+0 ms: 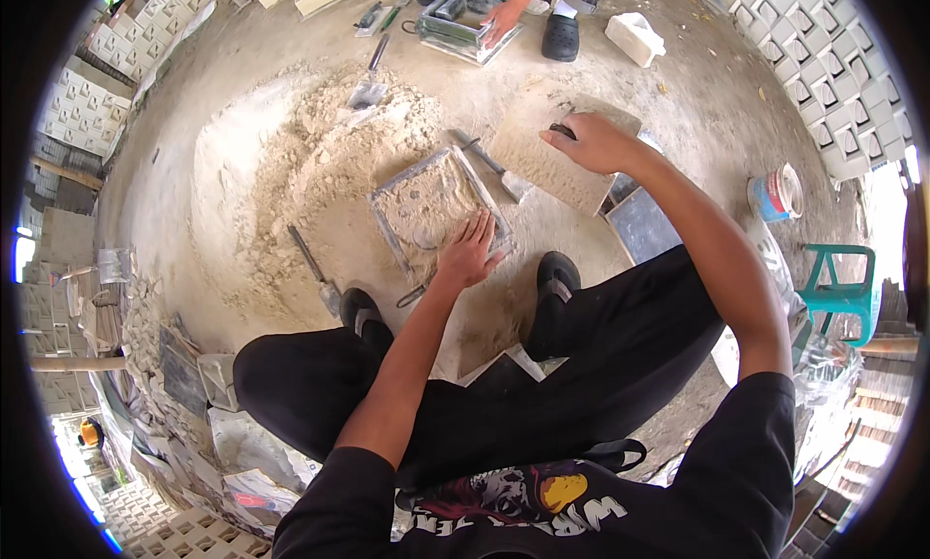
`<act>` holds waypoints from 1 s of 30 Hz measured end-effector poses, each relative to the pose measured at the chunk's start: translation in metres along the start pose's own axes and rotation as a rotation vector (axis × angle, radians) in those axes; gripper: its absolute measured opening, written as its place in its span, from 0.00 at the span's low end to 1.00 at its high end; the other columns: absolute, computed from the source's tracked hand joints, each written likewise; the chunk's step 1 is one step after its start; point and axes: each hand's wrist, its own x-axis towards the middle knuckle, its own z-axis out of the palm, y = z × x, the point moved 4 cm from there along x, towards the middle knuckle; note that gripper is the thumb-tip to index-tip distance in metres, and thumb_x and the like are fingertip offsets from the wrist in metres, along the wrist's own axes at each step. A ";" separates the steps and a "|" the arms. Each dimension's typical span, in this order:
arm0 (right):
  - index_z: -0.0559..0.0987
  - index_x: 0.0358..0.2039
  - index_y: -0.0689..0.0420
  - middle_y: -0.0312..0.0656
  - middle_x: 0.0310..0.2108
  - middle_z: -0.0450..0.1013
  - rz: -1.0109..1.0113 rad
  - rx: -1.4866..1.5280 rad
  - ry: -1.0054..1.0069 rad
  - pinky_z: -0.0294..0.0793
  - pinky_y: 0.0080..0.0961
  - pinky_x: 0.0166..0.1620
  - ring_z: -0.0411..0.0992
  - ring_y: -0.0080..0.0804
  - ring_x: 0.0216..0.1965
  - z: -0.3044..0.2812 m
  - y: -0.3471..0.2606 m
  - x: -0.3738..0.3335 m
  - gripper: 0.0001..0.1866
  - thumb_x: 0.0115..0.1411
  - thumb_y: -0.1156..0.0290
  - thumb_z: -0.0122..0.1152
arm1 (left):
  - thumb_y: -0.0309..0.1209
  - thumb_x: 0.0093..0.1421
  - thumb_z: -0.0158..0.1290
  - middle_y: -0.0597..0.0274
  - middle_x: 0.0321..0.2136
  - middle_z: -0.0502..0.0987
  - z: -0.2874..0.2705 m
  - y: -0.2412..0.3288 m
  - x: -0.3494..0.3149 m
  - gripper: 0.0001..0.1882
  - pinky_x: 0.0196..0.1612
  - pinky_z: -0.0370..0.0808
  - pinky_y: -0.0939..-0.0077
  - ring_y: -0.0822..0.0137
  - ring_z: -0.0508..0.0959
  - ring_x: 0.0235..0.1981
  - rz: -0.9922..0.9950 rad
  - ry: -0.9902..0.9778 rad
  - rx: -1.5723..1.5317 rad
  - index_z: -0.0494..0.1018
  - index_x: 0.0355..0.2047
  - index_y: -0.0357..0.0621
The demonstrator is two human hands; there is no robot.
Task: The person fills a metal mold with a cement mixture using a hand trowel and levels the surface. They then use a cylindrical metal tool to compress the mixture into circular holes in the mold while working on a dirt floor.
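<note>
Resting my left hand (467, 253) flat upon the pale mix (421, 201), I have its fingers nearly together, only the thumb apart, and they pinch nothing. One square mould (480, 189) surrounds this mix, below the hand and stretching forward-left from it. To level it well, I judge, the palm should press evenly, also into the corners, because the lumpy surface may leave weak places.

Forward-right of it, my right hand (596, 144) closes around the dark handle (562, 131) of one flat board (557, 173); whether the board rests on something, I cannot tell. Steady and level holding seems best to me.

Three trowels I count: one trowel (513, 184) between my hands, a second trowel (312, 262) left of the left hand, a third trowel (369, 92) farther forward, beside one heap (300, 171). Right of my right hand are one bucket (773, 196) and one green stool (865, 293). Farthest forward, one co-worker's hand (502, 18) touches one box-like mould (457, 41).
</note>
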 end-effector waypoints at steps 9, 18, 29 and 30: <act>0.76 0.30 0.69 0.62 0.31 0.73 0.014 0.001 0.002 0.70 0.43 0.40 0.73 0.57 0.34 0.005 -0.002 -0.021 0.30 0.64 0.48 0.49 | 0.48 0.65 0.39 0.42 0.68 0.41 0.006 0.016 0.022 0.41 0.69 0.45 0.58 0.47 0.45 0.69 -0.052 0.045 -0.436 0.37 0.67 0.33; 0.76 0.33 0.69 0.63 0.34 0.74 0.041 0.036 -0.031 0.70 0.45 0.44 0.74 0.58 0.38 0.012 0.009 -0.022 0.31 0.63 0.47 0.48 | 0.47 0.65 0.39 0.46 0.68 0.45 0.008 0.001 -0.014 0.38 0.68 0.43 0.49 0.53 0.47 0.69 -0.309 0.111 -0.027 0.44 0.67 0.36; 0.76 0.34 0.70 0.63 0.33 0.74 0.006 0.027 -0.113 0.71 0.44 0.42 0.74 0.57 0.36 0.024 -0.018 -0.009 0.28 0.64 0.50 0.50 | 0.47 0.65 0.41 0.41 0.67 0.46 -0.003 -0.038 -0.121 0.39 0.68 0.42 0.52 0.50 0.46 0.69 -0.532 0.109 0.143 0.46 0.65 0.28; 0.76 0.34 0.70 0.62 0.33 0.75 0.016 0.037 -0.133 0.71 0.44 0.42 0.74 0.57 0.36 0.021 -0.022 -0.008 0.28 0.64 0.50 0.50 | 0.48 0.65 0.41 0.40 0.67 0.46 -0.002 -0.034 -0.121 0.39 0.68 0.42 0.53 0.49 0.46 0.69 -0.537 0.107 0.144 0.46 0.65 0.27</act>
